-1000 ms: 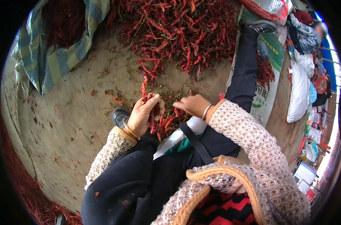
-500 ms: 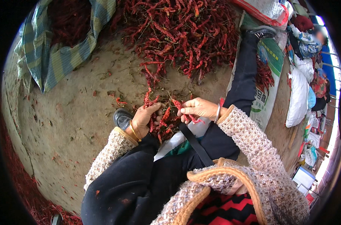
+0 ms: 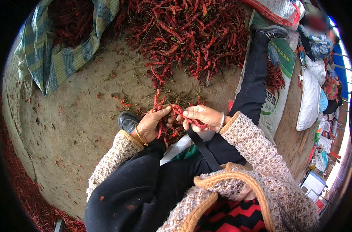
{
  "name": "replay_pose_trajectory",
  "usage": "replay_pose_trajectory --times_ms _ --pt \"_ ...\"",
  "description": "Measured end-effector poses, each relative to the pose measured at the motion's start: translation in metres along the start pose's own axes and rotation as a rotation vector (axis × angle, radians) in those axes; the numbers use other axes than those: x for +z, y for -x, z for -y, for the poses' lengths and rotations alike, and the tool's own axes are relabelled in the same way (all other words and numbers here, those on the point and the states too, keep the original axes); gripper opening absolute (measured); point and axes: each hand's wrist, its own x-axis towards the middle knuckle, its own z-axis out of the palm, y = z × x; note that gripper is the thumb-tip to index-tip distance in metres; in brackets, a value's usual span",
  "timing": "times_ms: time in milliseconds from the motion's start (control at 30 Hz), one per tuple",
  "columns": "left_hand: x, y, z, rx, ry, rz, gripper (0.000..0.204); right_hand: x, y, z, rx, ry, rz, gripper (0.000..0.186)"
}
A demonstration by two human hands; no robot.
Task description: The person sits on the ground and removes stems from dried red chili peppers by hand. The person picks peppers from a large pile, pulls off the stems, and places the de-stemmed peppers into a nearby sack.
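Note:
My left hand [image 3: 149, 125] is closed on a cluster of dried red chili peppers [image 3: 157, 99], some of which hang below its fingers. My right hand [image 3: 205, 118] pinches a red chili [image 3: 177, 110] with its stretch of wrinkled skin reaching to my left thumb; the two hands nearly meet. Loose chilies and stems lie under and around them. Between my dark-trousered legs [image 3: 129, 185] are a white and green plastic sheet [image 3: 176, 150] and a black strap [image 3: 205, 154]. Part of the chilies beneath my hands is hidden by the fingers.
A large chili pile [image 3: 191, 34] lies ahead, beside a checked sack [image 3: 67, 62] holding more chilies. A printed sack [image 3: 278, 77] lies under my right leg. White sacks [image 3: 307, 100] and a person [image 3: 319, 46] are at the right. More chilies [image 3: 21, 170] edge the lower left.
My right hand first moved down onto chilies, then shifted left toward my left hand with them in its fingers. My left hand has moved slightly right, still gripping chilies.

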Motion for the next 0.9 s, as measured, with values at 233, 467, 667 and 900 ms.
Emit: replay_pose_trajectory --times_ms 233,467,667,900 --pt "-0.001 0.0 -0.003 0.095 -0.011 -0.014 0.018 0.004 -0.006 -0.026 -0.311 0.267 -0.399 0.029" --pt "0.006 0.002 0.002 0.13 -0.256 0.052 0.023 0.02 -0.019 -0.041 -0.399 0.557 -0.484 0.026" --pt "0.0 0.003 0.008 0.219 -0.236 0.089 0.02 0.02 -0.019 -0.032 -0.274 0.499 -0.375 0.026" --pt "0.004 0.007 -0.002 0.16 -0.373 0.082 0.015 -0.006 -0.001 -0.004 -0.232 0.369 -0.488 0.042"
